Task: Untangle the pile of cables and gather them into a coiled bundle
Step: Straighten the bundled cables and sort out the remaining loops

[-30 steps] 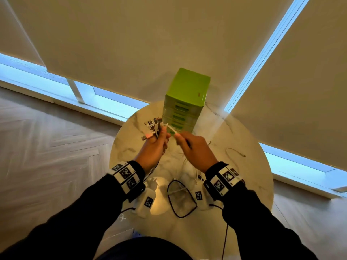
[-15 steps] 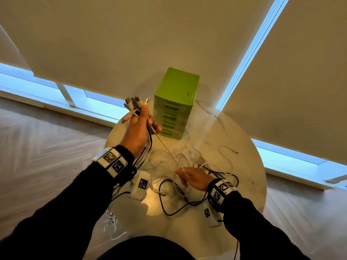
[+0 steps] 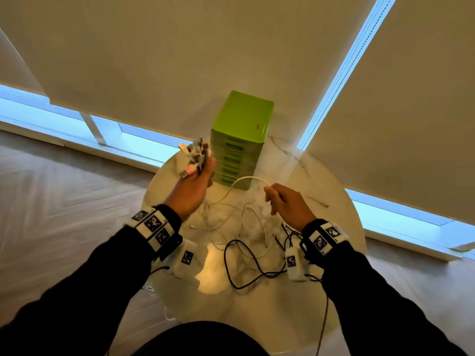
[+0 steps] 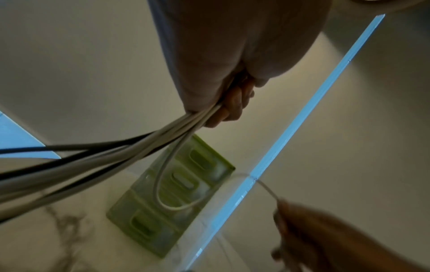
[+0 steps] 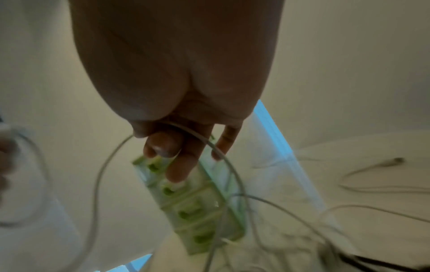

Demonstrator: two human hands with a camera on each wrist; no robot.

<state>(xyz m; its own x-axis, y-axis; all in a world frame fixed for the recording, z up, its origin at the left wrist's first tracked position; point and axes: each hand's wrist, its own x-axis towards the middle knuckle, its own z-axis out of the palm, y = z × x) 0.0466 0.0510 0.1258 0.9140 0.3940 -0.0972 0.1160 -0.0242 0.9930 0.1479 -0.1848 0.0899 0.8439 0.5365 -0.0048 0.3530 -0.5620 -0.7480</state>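
My left hand [image 3: 194, 181] is raised over the table's far left and grips a bunch of white and black cables [image 4: 130, 152]; their plug ends [image 3: 196, 154] stick up past the fingers. A white cable [image 3: 241, 179] arcs from that fist to my right hand [image 3: 285, 202], which pinches it between thumb and fingers [image 5: 179, 165]. Below both hands a loose tangle of white and black cables [image 3: 246, 242] lies on the round marble table [image 3: 334, 206].
A green drawer unit [image 3: 240, 140] stands at the table's far edge, just behind my hands. One white cable end [image 3: 321, 202] lies to the right. Roller blinds and low windows are behind. Wooden floor surrounds the table.
My right hand rose from the pile on the table, lifting the white cable into an arc. The left hand, with its cable bunch, shifted slightly toward the drawer unit.
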